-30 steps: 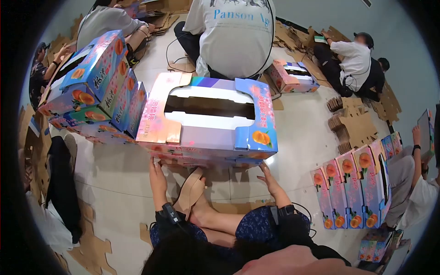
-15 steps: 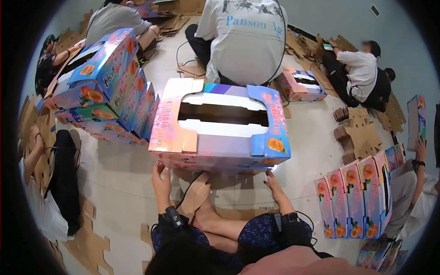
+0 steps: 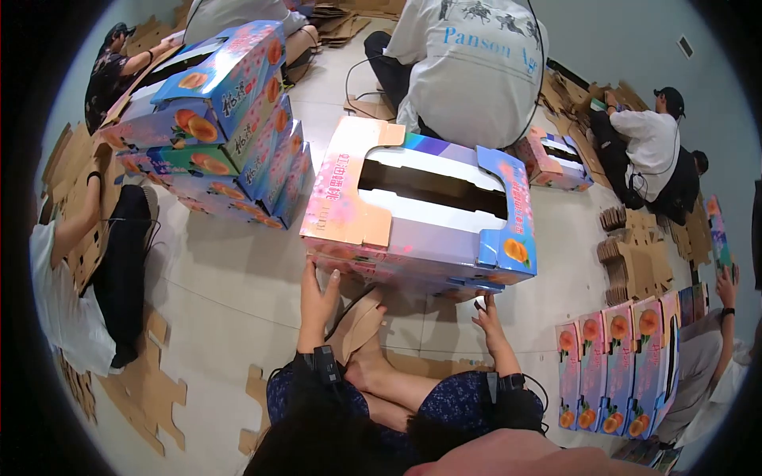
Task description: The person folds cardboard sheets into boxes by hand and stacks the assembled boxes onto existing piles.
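Observation:
In front of my crossed legs stands a printed cardboard fruit box [image 3: 425, 247], pink and blue with peach pictures and a long opening in its top. Another box's edge [image 3: 413, 279] shows beneath it. My left hand [image 3: 318, 300] is at the stack's lower left corner, thumb apart, fingers stretched up against the cardboard; some fingertips are hidden. By the lower right corner is my right hand [image 3: 494, 327], its fingers spread and their tips at the lower box's edge. Neither hand is wrapped around anything.
A tall stack of similar boxes [image 3: 230, 151] stands at left. Several boxes [image 3: 607, 369] stand in a row at right, near flat cardboard pieces [image 3: 635, 258]. A seated person [image 3: 472, 79] is just beyond my box. Other people sit at both sides; cables cross the floor.
The view has swung left, so most things appear farther right. The front box now sits slightly turned, its right end nearer me. My hands stay at its lower corners.

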Demonstrator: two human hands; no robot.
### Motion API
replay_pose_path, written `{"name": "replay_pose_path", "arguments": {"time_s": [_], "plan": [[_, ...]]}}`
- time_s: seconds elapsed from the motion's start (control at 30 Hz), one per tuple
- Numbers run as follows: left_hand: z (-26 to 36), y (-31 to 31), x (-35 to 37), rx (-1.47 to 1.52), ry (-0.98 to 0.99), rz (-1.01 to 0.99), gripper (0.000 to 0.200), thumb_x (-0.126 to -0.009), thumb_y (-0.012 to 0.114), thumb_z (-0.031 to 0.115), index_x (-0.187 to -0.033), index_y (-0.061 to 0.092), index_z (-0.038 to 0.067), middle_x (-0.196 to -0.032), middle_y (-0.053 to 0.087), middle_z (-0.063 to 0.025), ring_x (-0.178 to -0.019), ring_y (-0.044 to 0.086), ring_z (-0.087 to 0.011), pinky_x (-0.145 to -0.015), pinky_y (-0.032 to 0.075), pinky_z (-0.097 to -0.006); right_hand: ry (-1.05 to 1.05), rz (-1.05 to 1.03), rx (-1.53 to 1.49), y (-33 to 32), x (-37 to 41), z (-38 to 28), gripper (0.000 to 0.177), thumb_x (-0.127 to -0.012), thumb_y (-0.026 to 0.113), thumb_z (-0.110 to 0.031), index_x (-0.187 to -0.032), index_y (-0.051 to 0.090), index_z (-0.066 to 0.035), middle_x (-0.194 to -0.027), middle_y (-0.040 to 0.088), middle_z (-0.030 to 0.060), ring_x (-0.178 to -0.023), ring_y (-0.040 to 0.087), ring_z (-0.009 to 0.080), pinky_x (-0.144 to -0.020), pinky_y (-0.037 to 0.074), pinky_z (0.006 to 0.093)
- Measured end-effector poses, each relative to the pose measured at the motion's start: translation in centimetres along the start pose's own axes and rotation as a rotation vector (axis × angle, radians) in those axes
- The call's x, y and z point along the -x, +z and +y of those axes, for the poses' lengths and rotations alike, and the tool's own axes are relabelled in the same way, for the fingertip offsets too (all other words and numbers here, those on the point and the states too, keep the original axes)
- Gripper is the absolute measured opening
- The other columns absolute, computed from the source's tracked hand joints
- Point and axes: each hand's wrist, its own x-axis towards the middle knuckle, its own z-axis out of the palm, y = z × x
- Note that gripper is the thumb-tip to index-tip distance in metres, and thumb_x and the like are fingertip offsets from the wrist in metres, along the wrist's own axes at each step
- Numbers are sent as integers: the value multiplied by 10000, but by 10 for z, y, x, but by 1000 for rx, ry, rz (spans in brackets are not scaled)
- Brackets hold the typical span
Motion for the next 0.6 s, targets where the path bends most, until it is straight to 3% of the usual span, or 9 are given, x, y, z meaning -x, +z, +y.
{"name": "replay_pose_path", "arguments": {"time_s": [0.13,0.3,0.4,0.6], "plan": [[0,1,0,-37,2,18,762,-939,643,402,-1442,364,-97,-1407,471,-299,-1327,444,-411,-1103,352,-437,-7,-15,29,-5,-1,5,861,-981,514,-416,-1603,4,-110,-1657,77,148,-1493,222,328,-1176,256,459],[10,-6,0,-73,-45,-62,745,-1000,533,447,-1463,338,-102,-1509,365,-303,-1416,359,-390,-1167,275,-414,-73,222,-91,-15,2,-1,742,-1003,445,-513,-1592,184,-145,-1638,206,100,-1469,281,305,-1135,310,477],[6,-6,-4,28,43,26,722,-990,560,385,-1470,327,-102,-1343,519,-314,-1248,509,-432,-1060,391,-439,-268,332,-20,-20,16,-41,697,-1020,320,-576,-1563,271,-142,-1584,341,109,-1462,303,276,-1123,315,481],[14,-15,-6,77,-32,-16,694,-1023,482,407,-1480,324,-90,-1318,546,-307,-1225,536,-426,-1044,417,-428,-366,525,75,-22,-4,-165,696,-994,467,-519,-1529,324,-97,-1536,393,141,-1444,333,278,-1136,286,477]]}}
